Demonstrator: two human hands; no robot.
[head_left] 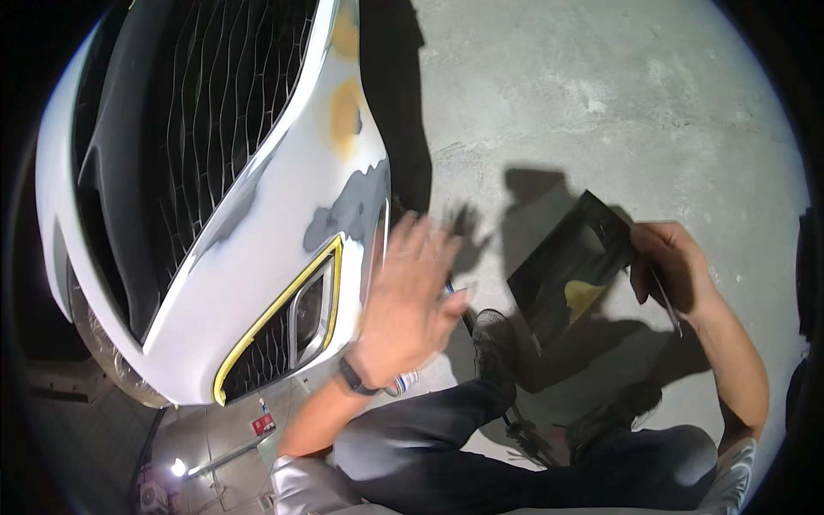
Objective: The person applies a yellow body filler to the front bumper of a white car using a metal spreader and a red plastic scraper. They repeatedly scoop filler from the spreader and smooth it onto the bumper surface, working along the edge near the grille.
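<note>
A white car bumper (283, 215) fills the left side, with grey patches (348, 210) and yellowish-tan patches (346, 116) on its surface. Yellow tape (275, 305) edges the lamp opening (307, 318). My left hand (403, 300), slightly blurred, is open with fingers stretched over the bumper's right edge; whether it touches is unclear. My right hand (674, 266) grips the corner of a dark, flat rectangular board (558, 266) carrying a blob of yellow paste (582, 298). A thin, narrow tool (667, 300) also sticks out from under that hand's fingers.
Grey concrete floor (601, 103) lies to the right, with shadows across it. My bent legs (515, 468) and a dark shoe (492, 335) are below. A can (403, 382) stands partly behind my left wrist. Dark objects line the far right edge.
</note>
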